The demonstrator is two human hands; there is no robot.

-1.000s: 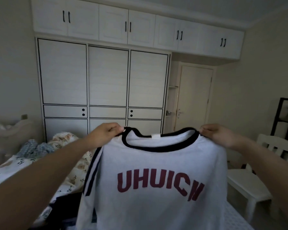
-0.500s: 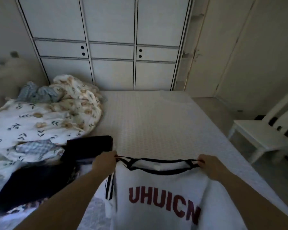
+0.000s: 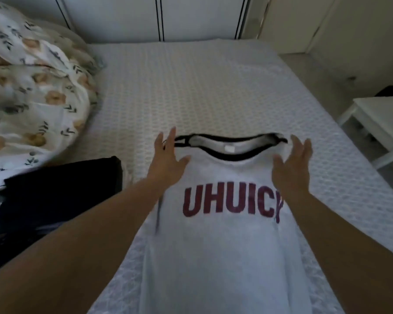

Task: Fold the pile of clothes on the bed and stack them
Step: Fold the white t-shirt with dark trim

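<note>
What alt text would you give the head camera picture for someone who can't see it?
Two open hands, left hand and right hand, spread over the shoulders of a white shirt with red letters, laid front-up on a bed. A flowered quilt and dark clothes lie to the left; a white chair stands at right.

Matt cloth shirt (image 3: pixel 225 245); textured, seemingly quilted bed cover (image 3: pixel 202 87)

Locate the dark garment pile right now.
In the head view, the dark garment pile lies at the bed's left side, below the floral duvet and left of the white shirt.
</note>
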